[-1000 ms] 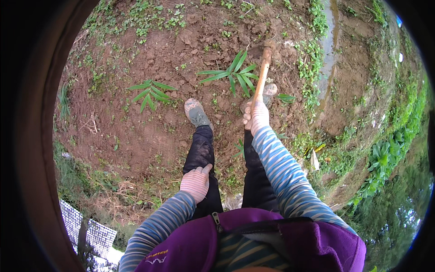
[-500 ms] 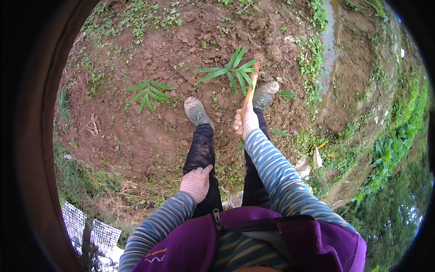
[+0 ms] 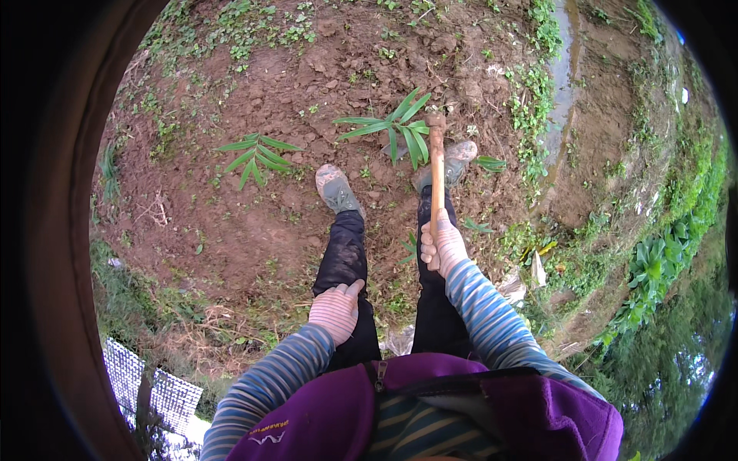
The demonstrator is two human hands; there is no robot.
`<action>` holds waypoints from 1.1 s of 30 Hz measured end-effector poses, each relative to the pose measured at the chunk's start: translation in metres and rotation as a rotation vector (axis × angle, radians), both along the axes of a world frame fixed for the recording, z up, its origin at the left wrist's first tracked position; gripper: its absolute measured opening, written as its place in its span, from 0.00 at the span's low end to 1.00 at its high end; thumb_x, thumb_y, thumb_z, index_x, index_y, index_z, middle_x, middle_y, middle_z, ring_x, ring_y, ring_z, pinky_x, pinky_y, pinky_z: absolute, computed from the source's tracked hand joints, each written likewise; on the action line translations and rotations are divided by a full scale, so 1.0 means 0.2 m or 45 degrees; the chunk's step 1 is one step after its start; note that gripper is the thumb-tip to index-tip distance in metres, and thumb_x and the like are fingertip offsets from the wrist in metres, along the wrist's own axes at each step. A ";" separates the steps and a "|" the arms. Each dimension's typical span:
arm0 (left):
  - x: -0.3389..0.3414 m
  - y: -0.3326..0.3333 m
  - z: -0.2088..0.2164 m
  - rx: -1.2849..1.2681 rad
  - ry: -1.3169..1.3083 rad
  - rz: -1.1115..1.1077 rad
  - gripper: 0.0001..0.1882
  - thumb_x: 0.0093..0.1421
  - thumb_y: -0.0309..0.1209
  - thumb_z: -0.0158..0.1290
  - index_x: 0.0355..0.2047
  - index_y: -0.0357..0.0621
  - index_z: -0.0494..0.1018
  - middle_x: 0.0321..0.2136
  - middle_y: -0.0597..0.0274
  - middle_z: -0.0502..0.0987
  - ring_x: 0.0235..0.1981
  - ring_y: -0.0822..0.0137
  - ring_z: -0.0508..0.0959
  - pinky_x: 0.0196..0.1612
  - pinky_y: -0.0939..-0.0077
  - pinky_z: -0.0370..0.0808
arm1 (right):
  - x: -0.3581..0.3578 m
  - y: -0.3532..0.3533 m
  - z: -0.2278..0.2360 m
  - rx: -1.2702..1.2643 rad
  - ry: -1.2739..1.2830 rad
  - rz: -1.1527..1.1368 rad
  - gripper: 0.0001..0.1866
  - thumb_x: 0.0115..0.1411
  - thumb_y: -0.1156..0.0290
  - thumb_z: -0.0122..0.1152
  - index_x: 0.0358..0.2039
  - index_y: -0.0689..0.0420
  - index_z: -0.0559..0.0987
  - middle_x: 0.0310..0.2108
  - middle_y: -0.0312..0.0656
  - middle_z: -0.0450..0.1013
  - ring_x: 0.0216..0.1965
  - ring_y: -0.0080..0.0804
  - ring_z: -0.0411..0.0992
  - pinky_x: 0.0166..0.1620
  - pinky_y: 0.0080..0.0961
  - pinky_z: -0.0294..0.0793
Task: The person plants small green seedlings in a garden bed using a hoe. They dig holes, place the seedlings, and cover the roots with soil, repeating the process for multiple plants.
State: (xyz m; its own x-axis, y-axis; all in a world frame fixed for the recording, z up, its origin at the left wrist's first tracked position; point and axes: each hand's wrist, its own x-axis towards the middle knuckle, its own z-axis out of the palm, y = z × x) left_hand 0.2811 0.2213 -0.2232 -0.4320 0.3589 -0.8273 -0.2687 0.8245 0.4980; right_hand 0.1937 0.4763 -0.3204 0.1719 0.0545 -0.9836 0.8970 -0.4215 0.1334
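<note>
My right hand [image 3: 444, 244], in a pale striped glove, is wrapped round the wooden handle of a hoe [image 3: 437, 177]. The handle points away from me over my right leg. Its muddy socket [image 3: 435, 121] is beside my right boot [image 3: 459, 159], and part of a grey blade shows low behind the leaves of a green seedling [image 3: 400, 125]. Farther left, a second leafy seedling [image 3: 257, 156] stands in the brown soil. My left hand [image 3: 336, 311], gloved alike, rests on my left leg above the knee, holding nothing; its fingers lie over the dark trousers.
My left boot [image 3: 337, 189] is planted on the loose soil. Smaller green leaves [image 3: 490, 164] grow beside the right boot. A strip of water [image 3: 560, 84] runs along the right, past low weeds. Pale scraps [image 3: 538, 270] lie right of my forearm, with denser greenery [image 3: 653, 261] beyond.
My right hand has drawn back toward me with the hoe. The hoe's socket has come nearer, and the blade now shows by the seedling, whose leaves have shifted. My left hand stays on the leg.
</note>
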 end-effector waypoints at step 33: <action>-0.04 0.00 -0.01 -0.014 0.024 0.018 0.21 0.60 0.26 0.48 0.55 0.46 0.71 0.34 0.47 0.76 0.36 0.46 0.77 0.41 0.54 0.74 | -0.84 0.37 -0.27 0.648 1.041 -0.224 0.29 0.66 0.38 0.50 0.33 0.56 0.69 0.15 0.32 0.60 0.11 0.23 0.57 0.14 0.24 0.57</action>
